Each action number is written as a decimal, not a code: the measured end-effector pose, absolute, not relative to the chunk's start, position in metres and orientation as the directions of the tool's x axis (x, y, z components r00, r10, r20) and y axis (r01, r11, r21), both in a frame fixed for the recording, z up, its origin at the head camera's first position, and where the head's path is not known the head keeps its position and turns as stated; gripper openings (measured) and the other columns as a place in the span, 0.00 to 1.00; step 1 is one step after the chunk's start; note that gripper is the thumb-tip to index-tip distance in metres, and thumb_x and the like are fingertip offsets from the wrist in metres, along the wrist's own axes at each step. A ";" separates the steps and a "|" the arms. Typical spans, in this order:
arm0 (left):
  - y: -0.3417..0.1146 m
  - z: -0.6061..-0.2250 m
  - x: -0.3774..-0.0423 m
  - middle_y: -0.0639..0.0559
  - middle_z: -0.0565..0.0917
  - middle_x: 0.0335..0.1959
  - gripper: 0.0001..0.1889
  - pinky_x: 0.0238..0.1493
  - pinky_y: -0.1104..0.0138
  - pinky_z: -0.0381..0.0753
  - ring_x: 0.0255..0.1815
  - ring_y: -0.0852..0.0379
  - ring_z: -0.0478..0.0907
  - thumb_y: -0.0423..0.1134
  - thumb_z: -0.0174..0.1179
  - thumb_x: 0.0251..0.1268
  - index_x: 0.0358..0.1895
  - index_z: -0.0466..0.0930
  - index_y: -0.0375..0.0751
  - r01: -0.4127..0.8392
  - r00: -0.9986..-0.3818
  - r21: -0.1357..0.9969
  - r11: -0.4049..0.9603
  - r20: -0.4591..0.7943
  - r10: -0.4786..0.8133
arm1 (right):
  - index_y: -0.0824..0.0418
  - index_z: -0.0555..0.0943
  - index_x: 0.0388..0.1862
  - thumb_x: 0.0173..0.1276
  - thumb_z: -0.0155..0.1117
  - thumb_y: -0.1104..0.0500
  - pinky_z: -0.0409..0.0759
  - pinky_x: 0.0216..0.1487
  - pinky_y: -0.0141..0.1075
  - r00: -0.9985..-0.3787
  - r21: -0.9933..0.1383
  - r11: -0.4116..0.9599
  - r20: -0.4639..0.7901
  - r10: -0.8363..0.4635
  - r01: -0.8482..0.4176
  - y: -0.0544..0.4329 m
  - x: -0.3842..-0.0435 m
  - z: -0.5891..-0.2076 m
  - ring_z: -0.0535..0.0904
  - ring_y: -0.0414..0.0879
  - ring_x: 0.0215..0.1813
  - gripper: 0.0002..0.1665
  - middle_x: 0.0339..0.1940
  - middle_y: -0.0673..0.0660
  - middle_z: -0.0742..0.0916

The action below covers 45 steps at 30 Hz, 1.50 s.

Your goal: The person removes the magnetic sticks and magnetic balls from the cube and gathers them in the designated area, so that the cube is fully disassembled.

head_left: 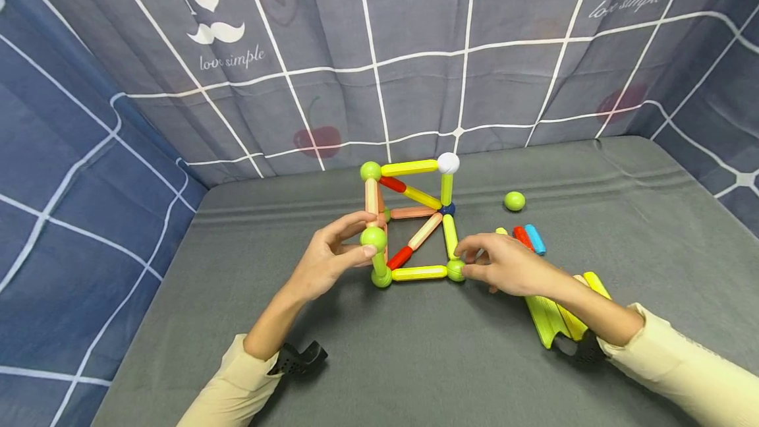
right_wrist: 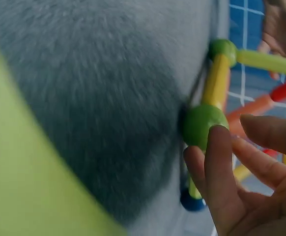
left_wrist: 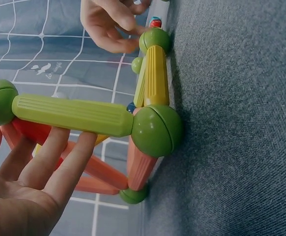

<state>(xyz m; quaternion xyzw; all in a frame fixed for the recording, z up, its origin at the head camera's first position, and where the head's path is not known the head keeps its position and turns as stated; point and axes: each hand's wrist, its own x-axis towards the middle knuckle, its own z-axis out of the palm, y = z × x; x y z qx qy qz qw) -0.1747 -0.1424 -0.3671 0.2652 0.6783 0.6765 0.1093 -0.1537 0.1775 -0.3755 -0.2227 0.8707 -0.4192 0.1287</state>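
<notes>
The frame (head_left: 425, 230) of rods and balls is set on the grey cloth (head_left: 367, 361), between the hands, with the white ball (head_left: 449, 163) held above the blue ball (head_left: 450, 209) at its rear right. The upper front left ball (head_left: 373, 238) is pinched between thumb and fingers of the left hand (head_left: 323, 259). The lower front right ball (head_left: 455, 270) is touched by fingertips of the right hand (head_left: 506, 261); whether it is gripped cannot be told. No upright is seen on it. That corner, it is judged, should be handled lightly: the left side is best kept steady without being pulled, so that no joint is parted. To the right are seen a loose ball (head_left: 514, 201), a red rod (head_left: 522, 236), a light blue rod (head_left: 535, 240) and yellow-green rods (head_left: 543, 321), partly hidden by the right forearm (head_left: 593, 312).
</notes>
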 end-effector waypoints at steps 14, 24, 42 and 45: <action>-0.146 -0.366 -0.164 0.31 0.73 0.64 0.25 0.47 0.56 0.85 0.46 0.44 0.84 0.26 0.62 0.64 0.65 0.70 0.29 0.262 -0.840 0.964 -0.044 0.250 0.482 | 0.63 0.84 0.45 0.64 0.69 0.65 0.80 0.31 0.34 -0.861 -0.731 0.615 -0.073 -0.503 -0.297 0.162 -0.163 -0.381 0.79 0.43 0.17 0.10 0.32 0.54 0.78; -0.145 -0.361 -0.136 0.37 0.76 0.60 0.30 0.46 0.60 0.85 0.44 0.42 0.85 0.24 0.64 0.63 0.69 0.67 0.36 0.270 -0.810 0.961 -0.065 0.263 0.525 | 0.68 0.83 0.48 0.64 0.68 0.69 0.82 0.27 0.35 -0.832 -0.710 0.652 -0.174 -0.528 -0.265 0.161 -0.174 -0.369 0.80 0.45 0.17 0.13 0.35 0.56 0.80; -0.148 -0.363 -0.139 0.34 0.79 0.47 0.24 0.42 0.57 0.86 0.33 0.48 0.86 0.34 0.54 0.76 0.72 0.65 0.42 0.248 -0.947 0.968 0.049 0.231 0.223 | 0.71 0.80 0.49 0.65 0.64 0.73 0.85 0.26 0.37 -0.792 -0.756 0.618 -0.234 -0.564 -0.216 0.166 -0.192 -0.369 0.80 0.50 0.30 0.14 0.38 0.60 0.78; -0.149 -0.363 -0.146 0.38 0.75 0.41 0.23 0.40 0.59 0.87 0.30 0.49 0.82 0.36 0.58 0.73 0.69 0.70 0.45 0.303 -0.952 0.941 0.153 0.291 0.096 | 0.71 0.80 0.49 0.65 0.63 0.73 0.85 0.26 0.37 -0.794 -0.756 0.618 -0.234 -0.561 -0.214 0.166 -0.192 -0.369 0.80 0.50 0.30 0.13 0.37 0.60 0.77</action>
